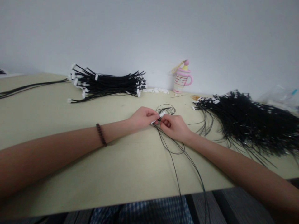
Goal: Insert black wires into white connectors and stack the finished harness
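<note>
My left hand [145,117] is closed in a pinch on a small white connector [162,114] near the middle of the table. Close against it, my right hand [174,125] pinches at the same spot, where thin black wires [166,109] meet the connector. The fingertips cover most of the join, so which wire the right fingers grip is hard to make out. Loops of wire lie just behind the hands. Longer strands [174,161] run from under the hands over the table's front edge.
Bundled black cables with white connectors [109,83] lie at the back left. Loose white connectors [156,90] and a pink striped cup [181,81] stand by the wall. A big heap of black wires [252,121] fills the right, before a clear plastic bag [280,96].
</note>
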Tool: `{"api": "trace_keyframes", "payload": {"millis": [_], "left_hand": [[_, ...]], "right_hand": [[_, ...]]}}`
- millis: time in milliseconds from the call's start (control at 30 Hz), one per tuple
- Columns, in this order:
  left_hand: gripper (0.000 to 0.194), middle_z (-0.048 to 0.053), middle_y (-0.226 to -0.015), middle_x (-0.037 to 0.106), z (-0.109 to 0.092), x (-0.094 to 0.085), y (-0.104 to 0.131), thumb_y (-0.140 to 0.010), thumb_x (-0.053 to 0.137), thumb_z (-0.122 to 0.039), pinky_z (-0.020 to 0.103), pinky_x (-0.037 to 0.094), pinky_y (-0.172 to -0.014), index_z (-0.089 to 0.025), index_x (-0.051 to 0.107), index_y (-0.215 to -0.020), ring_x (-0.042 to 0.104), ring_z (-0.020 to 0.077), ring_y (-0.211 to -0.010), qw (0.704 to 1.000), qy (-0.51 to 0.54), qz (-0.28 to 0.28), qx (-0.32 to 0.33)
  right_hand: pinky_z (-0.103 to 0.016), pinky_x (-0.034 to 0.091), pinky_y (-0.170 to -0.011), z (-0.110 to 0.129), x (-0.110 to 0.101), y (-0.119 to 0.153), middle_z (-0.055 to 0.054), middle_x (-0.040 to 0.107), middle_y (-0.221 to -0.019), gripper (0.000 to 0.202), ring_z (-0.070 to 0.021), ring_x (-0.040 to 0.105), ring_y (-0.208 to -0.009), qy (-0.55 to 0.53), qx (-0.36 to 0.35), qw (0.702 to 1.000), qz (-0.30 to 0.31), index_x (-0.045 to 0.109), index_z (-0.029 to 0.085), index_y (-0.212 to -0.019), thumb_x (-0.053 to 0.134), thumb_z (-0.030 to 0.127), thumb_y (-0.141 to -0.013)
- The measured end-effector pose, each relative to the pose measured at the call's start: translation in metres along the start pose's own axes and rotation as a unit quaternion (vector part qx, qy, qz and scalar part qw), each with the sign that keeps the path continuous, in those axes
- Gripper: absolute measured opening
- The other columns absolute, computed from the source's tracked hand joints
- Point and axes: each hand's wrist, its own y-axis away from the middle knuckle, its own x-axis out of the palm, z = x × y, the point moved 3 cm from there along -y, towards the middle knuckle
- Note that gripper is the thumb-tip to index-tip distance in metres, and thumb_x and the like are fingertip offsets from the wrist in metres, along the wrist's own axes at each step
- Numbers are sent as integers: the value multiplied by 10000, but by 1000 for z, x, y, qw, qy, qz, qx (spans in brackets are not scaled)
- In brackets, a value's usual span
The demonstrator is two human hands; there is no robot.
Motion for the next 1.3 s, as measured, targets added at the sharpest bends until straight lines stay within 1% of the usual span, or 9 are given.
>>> {"api": "trace_keyframes", "payload": {"millis": [333,600,833,1000,1133,1300], "left_hand": [[235,5,-601,599,-2,1,0,-723,511,-307,202,340,-519,-115,645,-699,488,92,-547,1000,-26,8,1],[226,10,-614,607,0,1,-1,-722,515,-297,207,361,-549,-116,650,-723,513,101,-575,1000,-15,9,-1],[217,8,-598,596,-3,1,0,-724,519,-290,199,329,-513,-114,639,-682,477,86,-542,1000,-19,6,-4],[218,6,-594,597,-2,0,0,-724,525,-296,200,329,-513,-119,649,-693,478,86,-540,1000,-14,7,-3],[211,9,-603,608,-2,1,0,-714,547,-296,200,332,-513,-119,662,-723,482,86,-543,1000,4,-3,-13],[203,18,-636,630,-5,0,2,-706,575,-302,196,331,-505,-121,666,-725,478,76,-537,996,65,-32,-42]], "right_hand": [[-202,239,-473,-1,1,-1,18,536,-543,179,-67,439,-472,-1,0,1000,14,559,151,-708,467,286,-780],[-201,244,-478,0,0,0,15,537,-548,168,-69,440,-477,-1,1,1000,21,561,154,-711,464,276,-777],[-201,244,-480,0,0,-1,18,537,-549,160,-67,441,-478,-1,2,1000,14,560,155,-708,471,272,-772],[-200,247,-480,-1,0,-1,20,534,-545,161,-66,440,-474,0,-2,1000,13,558,156,-707,471,273,-775],[-199,253,-479,-1,0,0,21,533,-538,165,-67,437,-470,2,1,1000,4,556,158,-697,476,281,-774],[-201,263,-479,-2,0,0,17,544,-541,169,-74,442,-466,-1,9,1000,-19,571,161,-738,461,281,-783]]}}
